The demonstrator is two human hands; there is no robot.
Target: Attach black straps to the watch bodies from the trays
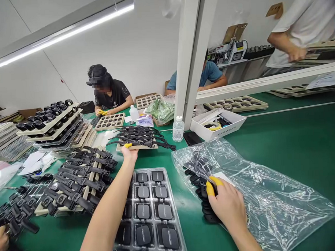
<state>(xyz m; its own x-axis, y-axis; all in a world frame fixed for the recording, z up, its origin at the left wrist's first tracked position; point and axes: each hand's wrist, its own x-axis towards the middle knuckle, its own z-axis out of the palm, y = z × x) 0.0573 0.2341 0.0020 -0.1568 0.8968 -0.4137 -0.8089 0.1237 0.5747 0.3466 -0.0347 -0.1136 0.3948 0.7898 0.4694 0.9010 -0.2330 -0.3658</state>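
Note:
My left hand (129, 151), with a yellow finger cot, reaches forward to the near edge of a beige tray (151, 145) piled with black watches and straps (140, 135). Its fingertips are partly hidden at the tray and the straps. At the right, my right hand (226, 200), two fingers in yellow cots, is closed on the clear plastic bag (280, 194) beside a stack of black straps (204, 197). Between my arms lies a clear blister tray (169, 191) with square black pieces (143, 211) in its compartments.
Watch-laden trays (73, 183) stand at the left, with tall tray stacks (54, 129) behind. A bottle (178, 128) and a white box (218, 123) stand by the post (186, 66). A person (111, 91) sits across; another person's hand (1, 243) shows lower left.

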